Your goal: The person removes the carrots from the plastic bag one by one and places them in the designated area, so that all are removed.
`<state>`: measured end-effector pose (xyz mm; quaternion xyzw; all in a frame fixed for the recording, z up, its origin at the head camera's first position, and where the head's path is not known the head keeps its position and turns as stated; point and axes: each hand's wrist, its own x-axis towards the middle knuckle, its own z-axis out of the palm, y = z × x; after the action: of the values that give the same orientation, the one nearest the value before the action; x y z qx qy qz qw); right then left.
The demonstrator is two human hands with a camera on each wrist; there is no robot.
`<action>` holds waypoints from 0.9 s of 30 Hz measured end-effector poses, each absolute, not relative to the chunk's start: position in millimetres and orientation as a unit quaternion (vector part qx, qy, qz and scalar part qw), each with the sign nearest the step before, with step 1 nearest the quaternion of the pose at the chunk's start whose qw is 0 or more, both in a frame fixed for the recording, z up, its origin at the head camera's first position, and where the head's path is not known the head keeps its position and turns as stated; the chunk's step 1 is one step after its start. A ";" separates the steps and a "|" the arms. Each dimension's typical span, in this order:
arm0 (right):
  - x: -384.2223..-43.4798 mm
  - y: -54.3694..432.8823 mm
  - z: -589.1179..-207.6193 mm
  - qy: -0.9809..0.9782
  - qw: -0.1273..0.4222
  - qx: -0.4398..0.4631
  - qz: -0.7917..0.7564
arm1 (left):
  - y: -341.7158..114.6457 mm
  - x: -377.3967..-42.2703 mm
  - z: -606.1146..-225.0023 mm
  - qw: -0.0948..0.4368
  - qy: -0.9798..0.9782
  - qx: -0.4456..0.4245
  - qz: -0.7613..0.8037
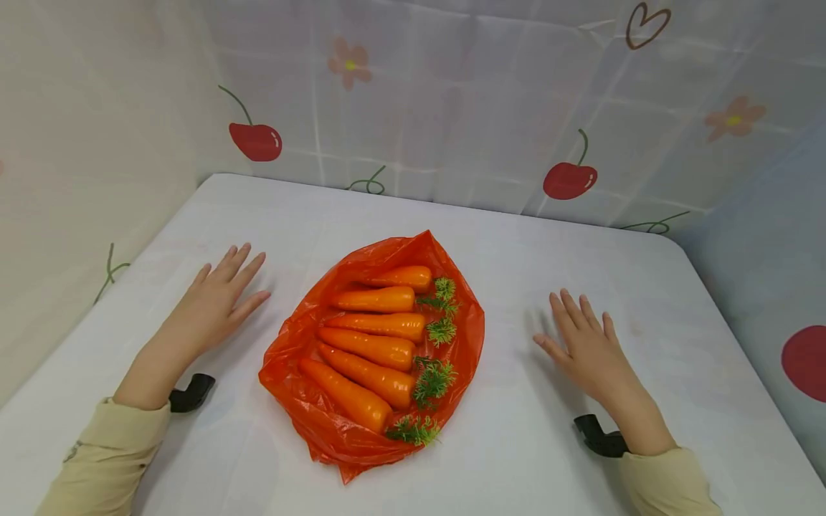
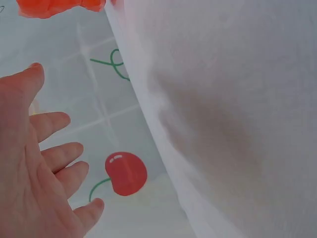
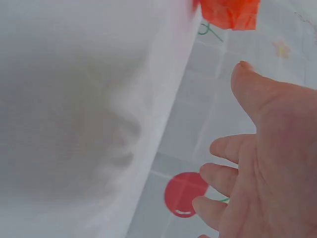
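Several orange carrots [image 1: 371,349] lie side by side on a spread red plastic bag [image 1: 466,358] at mid-table in the head view. Their leafy green tops [image 1: 434,380] point right. To the left of the bag, my left hand [image 1: 216,301] hovers palm down, fingers spread and holding nothing. My right hand [image 1: 590,351] is held the same way, farther off on the bag's right. Both wrist views show the palms bare, the left hand [image 2: 39,163] and the right hand [image 3: 267,144], with a piece of the red bag [image 2: 59,7] at the top edge.
The white table [image 1: 503,459] has rounded far corners. Behind it hangs a pale curtain [image 1: 439,107] printed with cherries and flowers. Black curved pieces [image 1: 192,393] sit at both wrists, below beige sleeves [image 1: 106,459].
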<state>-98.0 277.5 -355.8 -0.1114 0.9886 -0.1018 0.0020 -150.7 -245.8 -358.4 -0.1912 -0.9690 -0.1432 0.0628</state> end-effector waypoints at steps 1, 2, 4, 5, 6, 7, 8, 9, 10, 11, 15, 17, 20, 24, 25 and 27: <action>-97.2 276.7 -353.1 0.989 -0.003 -0.111 -0.102 | -245.4 -150.5 -357.0 0.061 -0.968 -0.192 -0.150; -96.6 275.8 -350.3 0.988 -0.008 -0.112 -0.103 | -245.4 -150.2 -355.5 0.059 -0.967 -0.192 -0.158; -95.5 273.5 -343.9 0.988 -0.021 -0.115 -0.103 | -245.7 -149.0 -352.4 0.052 -0.964 -0.190 -0.177; -94.9 272.3 -340.3 0.987 -0.026 -0.119 -0.104 | -245.9 -148.4 -350.7 0.048 -0.963 -0.186 -0.187; -94.1 271.0 -336.5 0.986 -0.031 -0.122 -0.106 | -246.2 -147.8 -349.0 0.043 -0.962 -0.183 -0.198; -93.2 269.6 -332.8 0.986 -0.038 -0.126 -0.107 | -246.5 -147.3 -347.2 0.037 -0.961 -0.179 -0.210; -92.2 268.2 -329.2 0.985 -0.042 -0.128 -0.110 | -246.8 -146.7 -345.4 0.030 -0.959 -0.173 -0.220; -90.9 266.7 -325.6 0.984 -0.047 -0.132 -0.112 | -246.7 -146.3 -343.8 0.024 -0.959 -0.168 -0.229; -89.5 265.3 -322.1 0.983 -0.051 -0.135 -0.114 | -246.5 -145.8 -341.9 0.019 -0.957 -0.163 -0.238; -88.2 264.1 -319.1 0.982 -0.055 -0.138 -0.115 | -246.0 -145.5 -340.4 0.015 -0.956 -0.161 -0.244; -83.5 259.2 -309.3 0.979 -0.071 -0.151 -0.115 | -242.5 -142.4 -333.9 0.012 -0.950 -0.159 -0.268; -81.8 255.8 -305.0 0.979 -0.076 -0.157 -0.110 | -240.1 -139.7 -330.2 0.016 -0.946 -0.164 -0.278; -79.2 249.3 -299.1 0.977 -0.083 -0.165 -0.103 | -236.1 -134.8 -324.5 0.025 -0.940 -0.178 -0.289; -75.4 240.0 -293.5 0.976 -0.087 -0.173 -0.095 | -228.9 -127.6 -316.7 0.033 -0.936 -0.197 -0.290; -74.5 237.8 -292.5 0.976 -0.087 -0.174 -0.094 | -226.7 -125.9 -314.8 0.035 -0.935 -0.202 -0.289; -72.5 233.6 -290.6 0.976 -0.088 -0.176 -0.093 | -222.3 -122.1 -311.0 0.037 -0.933 -0.210 -0.288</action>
<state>-72.5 233.6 -290.6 -0.1761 0.9760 -0.0929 -0.0880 -122.1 -222.3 -311.0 -0.2100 -0.9335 -0.2883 0.0367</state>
